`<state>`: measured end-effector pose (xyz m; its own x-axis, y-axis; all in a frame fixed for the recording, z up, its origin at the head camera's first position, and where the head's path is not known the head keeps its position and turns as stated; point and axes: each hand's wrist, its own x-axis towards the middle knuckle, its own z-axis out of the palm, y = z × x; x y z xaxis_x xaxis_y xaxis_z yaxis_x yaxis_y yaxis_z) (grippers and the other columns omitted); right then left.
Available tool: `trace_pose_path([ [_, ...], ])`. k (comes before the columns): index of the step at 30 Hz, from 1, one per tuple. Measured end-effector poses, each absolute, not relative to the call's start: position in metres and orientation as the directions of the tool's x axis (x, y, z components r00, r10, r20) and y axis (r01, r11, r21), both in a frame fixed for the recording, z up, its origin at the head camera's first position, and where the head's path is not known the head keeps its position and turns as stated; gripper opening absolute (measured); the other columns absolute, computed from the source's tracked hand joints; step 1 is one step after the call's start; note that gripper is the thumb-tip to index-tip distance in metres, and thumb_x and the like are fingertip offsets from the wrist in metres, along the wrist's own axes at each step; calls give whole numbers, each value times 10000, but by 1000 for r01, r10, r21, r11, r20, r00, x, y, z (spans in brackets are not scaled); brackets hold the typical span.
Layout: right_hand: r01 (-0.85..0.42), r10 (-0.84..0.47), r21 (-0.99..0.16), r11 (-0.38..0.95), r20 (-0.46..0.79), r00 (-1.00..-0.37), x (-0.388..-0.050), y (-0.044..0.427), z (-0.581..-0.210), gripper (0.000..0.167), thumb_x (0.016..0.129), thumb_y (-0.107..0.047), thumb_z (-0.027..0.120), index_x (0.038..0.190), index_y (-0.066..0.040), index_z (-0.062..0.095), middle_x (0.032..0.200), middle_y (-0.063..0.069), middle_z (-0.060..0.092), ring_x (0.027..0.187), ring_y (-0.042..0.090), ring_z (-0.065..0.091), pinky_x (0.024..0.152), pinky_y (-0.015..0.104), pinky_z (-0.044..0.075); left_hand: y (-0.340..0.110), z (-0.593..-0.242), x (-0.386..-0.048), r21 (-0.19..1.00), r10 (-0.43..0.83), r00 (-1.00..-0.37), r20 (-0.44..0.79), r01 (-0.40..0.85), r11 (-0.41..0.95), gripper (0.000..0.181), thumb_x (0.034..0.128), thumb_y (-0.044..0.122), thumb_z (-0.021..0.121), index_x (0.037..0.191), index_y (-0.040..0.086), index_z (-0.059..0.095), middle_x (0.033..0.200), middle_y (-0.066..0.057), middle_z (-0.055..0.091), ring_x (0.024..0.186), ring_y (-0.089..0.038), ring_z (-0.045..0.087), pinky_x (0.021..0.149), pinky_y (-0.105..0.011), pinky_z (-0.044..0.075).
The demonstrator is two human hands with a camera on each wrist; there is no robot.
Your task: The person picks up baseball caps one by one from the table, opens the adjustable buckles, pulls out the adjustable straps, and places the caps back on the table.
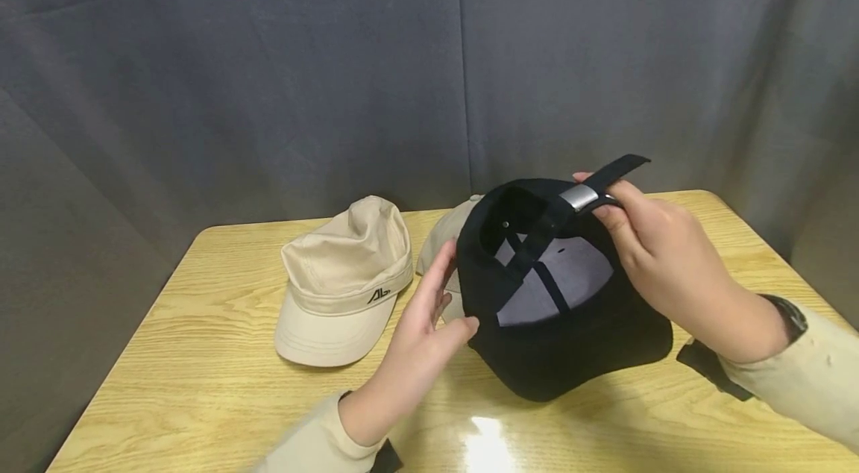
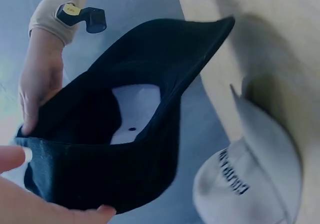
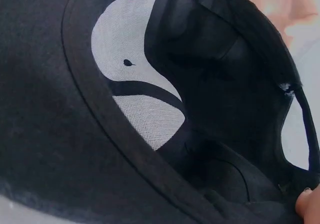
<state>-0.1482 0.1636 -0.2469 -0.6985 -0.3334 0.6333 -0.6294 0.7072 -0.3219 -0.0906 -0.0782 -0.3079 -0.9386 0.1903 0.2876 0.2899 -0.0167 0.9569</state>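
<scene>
A black baseball cap (image 1: 570, 354) is held up with its open underside and pale lining facing me, its brim low. My right hand (image 1: 678, 271) pinches the cap's back strap beside a silver buckle (image 1: 580, 196); the strap's loose end (image 1: 620, 168) sticks out past the fingers. At the cap's left side is my left hand (image 1: 419, 331), its thumb touching the rim and its fingers spread along the outside of the crown. In the left wrist view, the left fingers (image 2: 60, 211) show against the black crown, and the right hand (image 2: 40, 78) is at the far side.
A beige cap (image 1: 349, 271) with dark lettering lies to the left on the wood-grain table (image 1: 221, 324). Another pale cap (image 1: 443, 234) is partly hidden behind the black one; a lettered pale cap (image 2: 230, 184) shows in the left wrist view. Grey curtain (image 1: 335, 85) hangs behind the table.
</scene>
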Motion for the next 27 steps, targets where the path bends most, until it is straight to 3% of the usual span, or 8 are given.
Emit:
trace_pose_path([
  [8,-635,-352,-316,705,621,-700,-147,164,-245,363,963,-60,569,1325,-93,573,977,205,689,732,301,578,671,478,439,-77,-291,-91,870,159,-878,452,473,139,622,954,44,571,1508,14,290,1570,-75,265,1443,-177,210,1153,-432,200],
  [15,-648,-369,-297,701,627,-686,-146,162,-243,359,951,-45,583,1306,-94,585,910,162,694,689,266,549,648,452,423,-76,-277,-106,683,226,-752,619,658,317,546,934,67,634,1436,-5,430,1506,-99,397,1439,-194,249,1152,-370,218],
  [23,-670,-382,-290,684,639,-667,-146,160,-242,353,940,-50,598,1291,-84,594,1078,179,693,807,339,648,700,504,464,-70,-265,-120,555,282,-674,683,730,400,509,919,105,663,1385,-8,495,1440,-114,484,1375,-197,379,1130,-357,268],
  [27,-674,-390,-281,683,640,-662,-145,160,-242,364,927,-27,608,1288,-73,595,1074,184,693,831,366,656,708,523,467,-67,-264,-122,513,287,-649,705,745,426,480,910,105,674,1350,-14,525,1409,-131,511,1351,-202,410,1121,-377,276],
])
